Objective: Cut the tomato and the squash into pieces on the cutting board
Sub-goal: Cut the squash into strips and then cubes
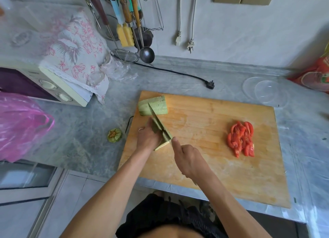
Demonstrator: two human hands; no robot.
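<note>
Squash half (164,140) is lying flat near the left edge of the wooden cutting board (213,166), pinned under the left hand (148,138), which is pressed down over it with fingers curled, ring on one finger. Knife (157,123) is running lengthwise along the top of that piece, tip pointing away toward the other squash half (153,107), which sits at the far left corner of the board, apart from the one being cut. Right hand (188,157) is wrapped closed round the knife handle, index finger stretched out along the spine of the blade.

Tomato slices (241,140) are already piled in a little heap on the right side of the board, well apart from the squash.

Off the board, just to its left on the grey countertop (85,131), there's the cut-off squash end (114,135). Further left a pink plastic bag (21,124), and behind it a toaster oven (44,84) with a floral cloth (74,49) draped on top. Ladle (146,54) and wire skimmer (124,56) hang on the wall behind, a black power cord (178,73) trails across the counter, and clear plastic lids (265,91) sit past the far right corner of the board.
</note>
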